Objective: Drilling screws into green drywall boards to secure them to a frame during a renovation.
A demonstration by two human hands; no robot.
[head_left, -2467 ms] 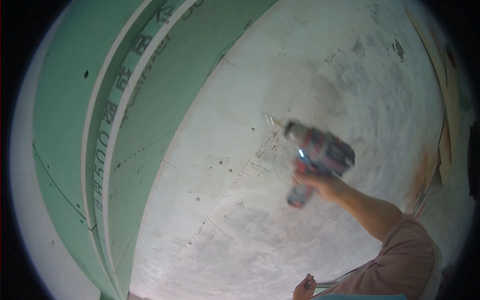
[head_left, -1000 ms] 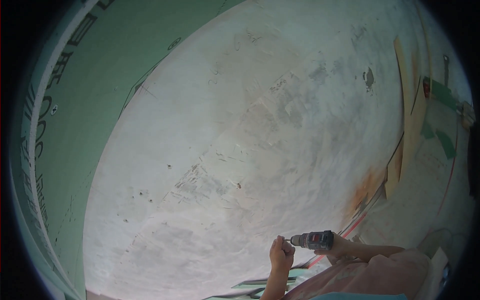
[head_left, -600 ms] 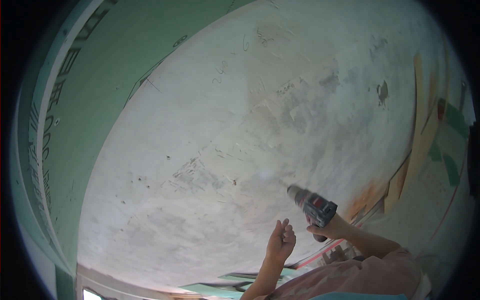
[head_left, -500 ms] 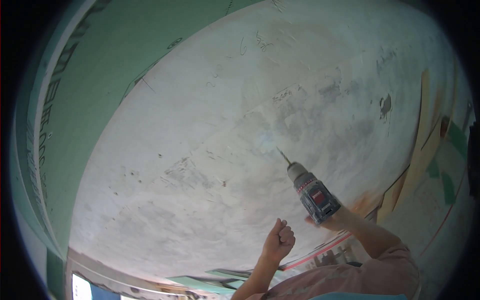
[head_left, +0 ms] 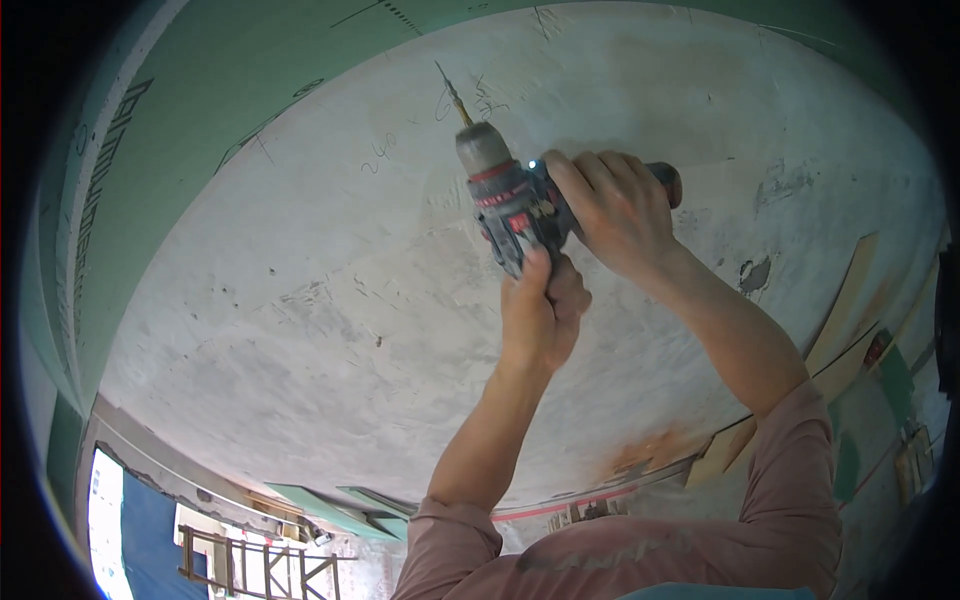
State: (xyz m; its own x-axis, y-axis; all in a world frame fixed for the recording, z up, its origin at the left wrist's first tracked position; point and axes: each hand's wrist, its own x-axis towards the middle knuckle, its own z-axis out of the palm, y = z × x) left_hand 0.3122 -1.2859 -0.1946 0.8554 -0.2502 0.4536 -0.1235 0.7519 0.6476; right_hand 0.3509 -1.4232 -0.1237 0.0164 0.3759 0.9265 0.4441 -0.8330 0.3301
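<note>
A grey and red cordless drill (head_left: pixel 508 200) is raised toward the bare concrete ceiling (head_left: pixel 330 300), its thin bit (head_left: pixel 450 95) pointing up and left, close to pencil marks on the surface. My right hand (head_left: pixel 615 205) is wrapped around the drill's handle and rear. My left hand (head_left: pixel 542 310) presses against the drill body from below, thumb on its side. A small light glows on the drill's front. Both forearms rise from the lower edge in pink sleeves.
Green board panels (head_left: pixel 200 70) cover the ceiling at the left and top. Wooden strips (head_left: pixel 840 310) and green patches line the wall at the right. A window opening (head_left: pixel 105 500) and a wooden frame (head_left: pixel 250 565) show at the lower left.
The drill has risen from low in the view to the ceiling. My left hand, earlier apart and loosely closed below it, has come onto the drill body. The view tilted upward.
</note>
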